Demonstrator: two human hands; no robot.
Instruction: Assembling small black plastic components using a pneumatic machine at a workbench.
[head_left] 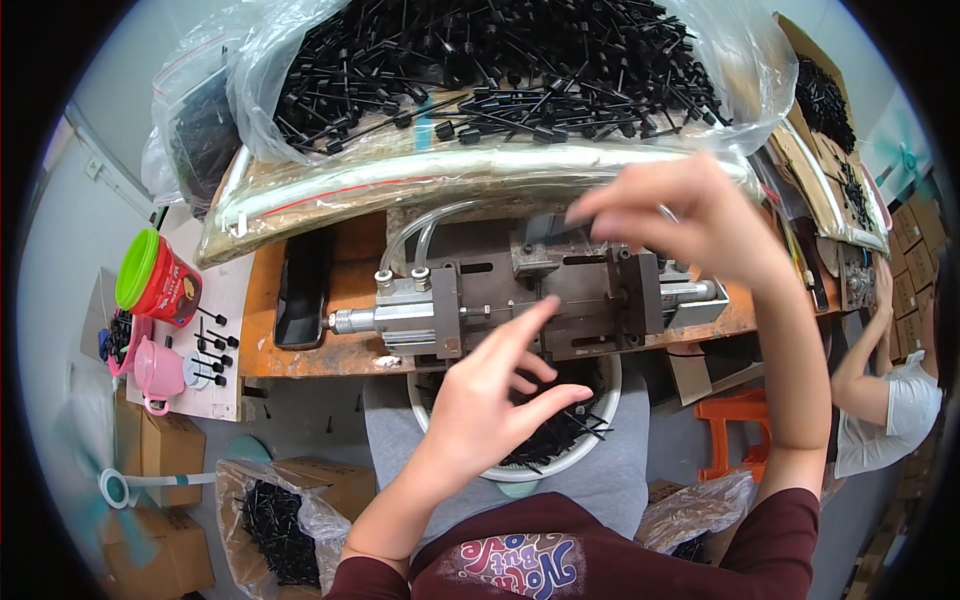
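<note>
On the bench lies a clamping fixture [585, 285] with a dark metal base and a pneumatic cylinder [408, 318] at its left end. My left hand [490, 400] is in front of it, thumb and index finger apart, the index fingertip over the fixture's front middle; nothing shows in it. Above the fixture's right half is my right hand [675, 215], blurred by motion, its fingers bent together. A dark smear at its fingertips is too blurred to name. In my lap a white basin [568, 468] holds black stemmed parts [545, 440], partly behind my left hand.
Behind the fixture, a plastic-lined tray [480, 165] holds a heap of black stemmed parts [480, 70]. To the left are a black tray [302, 290], a red-green bucket [160, 280] and a pink cup [160, 370]. An orange stool [735, 425] and another person [885, 400] are at right.
</note>
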